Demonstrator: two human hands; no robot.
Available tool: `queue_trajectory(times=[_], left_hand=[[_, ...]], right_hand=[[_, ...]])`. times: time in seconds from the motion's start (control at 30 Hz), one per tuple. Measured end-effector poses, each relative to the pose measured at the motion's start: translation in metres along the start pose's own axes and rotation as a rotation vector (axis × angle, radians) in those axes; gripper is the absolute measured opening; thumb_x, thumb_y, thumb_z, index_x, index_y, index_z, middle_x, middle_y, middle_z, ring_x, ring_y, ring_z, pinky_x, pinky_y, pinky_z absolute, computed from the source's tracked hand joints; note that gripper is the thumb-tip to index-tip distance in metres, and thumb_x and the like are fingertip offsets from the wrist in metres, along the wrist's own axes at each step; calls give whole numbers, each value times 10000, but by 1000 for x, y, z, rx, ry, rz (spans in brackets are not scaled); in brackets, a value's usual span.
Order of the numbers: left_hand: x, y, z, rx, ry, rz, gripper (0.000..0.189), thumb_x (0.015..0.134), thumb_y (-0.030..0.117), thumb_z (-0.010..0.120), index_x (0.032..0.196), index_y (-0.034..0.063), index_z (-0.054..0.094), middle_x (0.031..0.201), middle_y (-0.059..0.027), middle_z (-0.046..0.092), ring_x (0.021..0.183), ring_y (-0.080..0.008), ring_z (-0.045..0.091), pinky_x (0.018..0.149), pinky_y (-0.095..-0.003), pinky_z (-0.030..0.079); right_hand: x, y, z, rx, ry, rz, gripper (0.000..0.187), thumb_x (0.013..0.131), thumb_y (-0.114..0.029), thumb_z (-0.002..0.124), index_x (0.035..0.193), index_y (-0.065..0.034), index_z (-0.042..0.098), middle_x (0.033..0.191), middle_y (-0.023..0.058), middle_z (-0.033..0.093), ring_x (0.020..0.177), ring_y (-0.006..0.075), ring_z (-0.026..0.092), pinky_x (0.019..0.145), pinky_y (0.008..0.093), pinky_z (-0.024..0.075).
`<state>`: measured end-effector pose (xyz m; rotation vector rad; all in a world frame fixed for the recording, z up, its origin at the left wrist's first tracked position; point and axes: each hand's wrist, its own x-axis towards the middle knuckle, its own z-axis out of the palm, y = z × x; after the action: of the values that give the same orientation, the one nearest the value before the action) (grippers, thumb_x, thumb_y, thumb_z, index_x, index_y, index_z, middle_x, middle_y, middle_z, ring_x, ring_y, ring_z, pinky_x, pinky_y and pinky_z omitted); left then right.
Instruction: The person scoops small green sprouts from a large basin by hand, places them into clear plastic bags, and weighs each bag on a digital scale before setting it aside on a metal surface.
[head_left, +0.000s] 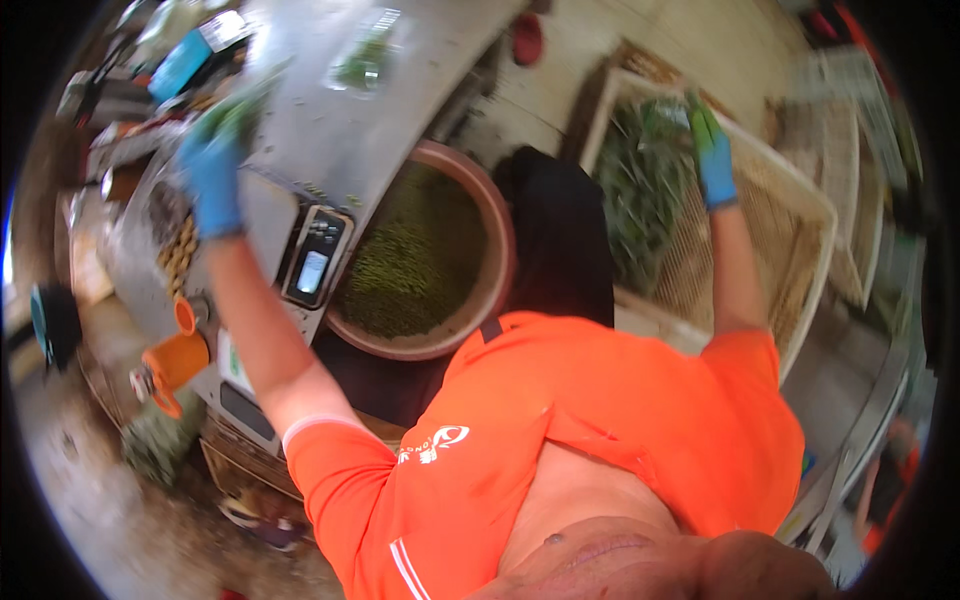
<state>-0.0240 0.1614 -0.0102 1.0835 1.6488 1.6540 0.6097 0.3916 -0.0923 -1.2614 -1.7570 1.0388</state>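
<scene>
My left hand (216, 161), in a blue glove with green fingertips, is raised over the metal table (300, 127) beside a digital scale (313, 259). Motion blurs it, and whether its fingers hold anything is unclear. A clear pack with green contents (364, 64) lies on the table. My right hand (712, 154), gloved alike, is at the edge of a pile of plastic-wrapped greens (645, 187) in a pale plastic crate (814, 202); its grip is unclear. Between table and crate stands a round reddish-brown tub (502, 262) holding small green pieces (394, 266).
An orange bottle (176, 360) stands near the table's left end, by a clear bag of light-brown pieces (178, 251). Assorted items, among them a blue packet (180, 64), crowd the far left. More crates (832, 150) stand at right; another person (892, 480) is at the lower right edge.
</scene>
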Motion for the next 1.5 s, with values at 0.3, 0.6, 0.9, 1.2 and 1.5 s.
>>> queue_trajectory(times=[0.3, 0.6, 0.9, 1.2, 1.5], left_hand=[[-172, 68, -13, 421, 150, -128, 422, 932, 78, 577, 1352, 57, 546, 1223, -50, 636, 810, -99, 611, 699, -223, 475], [-221, 70, -2, 381, 209, -197, 358, 964, 126, 552, 1303, 15, 576, 1251, -68, 629, 849, -121, 634, 727, -241, 506], [-219, 75, -33, 446, 494, 104, 320, 918, 67, 611, 1236, 38, 640, 1154, -47, 680, 890, -87, 629, 762, -230, 499], [-194, 49, -25, 1060, 177, 103, 647, 750, 188, 731, 1360, 149, 520, 1281, -151, 596, 1143, -383, 575, 984, -396, 461], [-172, 4, -30, 815, 183, -98, 647, 727, 279, 754, 1325, 150, 545, 1257, -147, 594, 1067, -349, 608, 932, -395, 497]], right_hand=[[-130, 105, -100, -671, 242, 391, 438, 1007, -310, 433, 1379, -92, 506, 1224, 259, 599, 1103, 425, 586, 933, 428, 473], [-226, 159, -20, -735, -569, 590, 303, 859, -182, 529, 989, 48, 678, 953, 320, 644, 865, 469, 628, 790, 472, 509], [-125, -99, 96, -626, -233, -598, 314, 911, -210, 574, 1185, -65, 626, 1036, 179, 676, 943, 358, 650, 808, 439, 524], [-211, -51, 327, -1147, -1273, -601, 276, 795, -213, 597, 982, -56, 726, 1000, 184, 706, 939, 337, 695, 786, 442, 556], [-214, -60, 351, -1082, -1507, -362, 391, 772, -329, 632, 1025, -50, 732, 1095, 202, 683, 1043, 333, 662, 862, 422, 533]])
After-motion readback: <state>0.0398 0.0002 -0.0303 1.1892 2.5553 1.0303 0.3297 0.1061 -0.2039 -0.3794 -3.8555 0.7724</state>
